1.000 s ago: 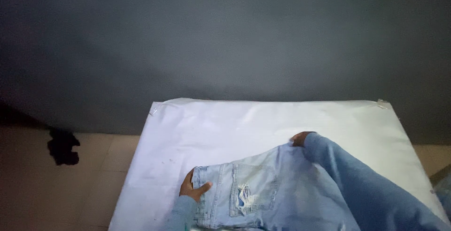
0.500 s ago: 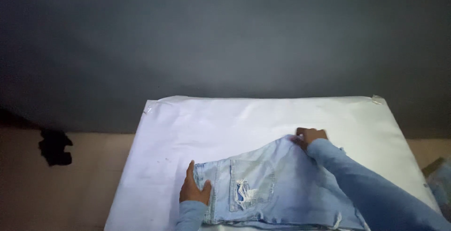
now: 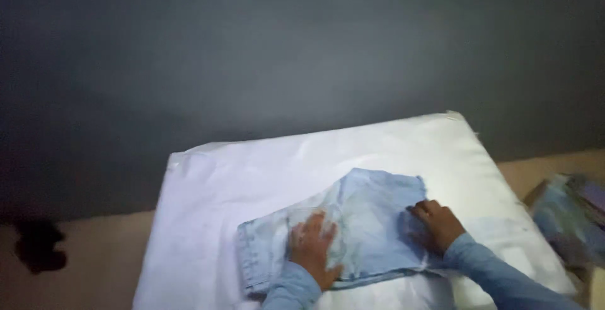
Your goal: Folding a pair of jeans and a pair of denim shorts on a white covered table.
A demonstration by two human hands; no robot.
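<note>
A folded pair of light-blue ripped jeans (image 3: 372, 206) lies on a white-covered table (image 3: 265, 171). My left hand (image 3: 313, 247) rests flat on the jeans' left-middle part, fingers spread. On the garment's right side my right hand (image 3: 435, 225) presses down, palm flat. Both arms wear light-blue sleeves. Neither hand grips anything; both lie on the denim.
A dark grey wall rises behind the table. A pile of bluish clothes (image 3: 564, 218) sits at the right, off the table. A black patch (image 3: 39, 247) marks the beige floor at the left.
The jeans now lie folded into a smaller bundle. My left hand moved from the waistband edge onto the top; my right hand moved from the far fold onto the right side. The view tilted.
</note>
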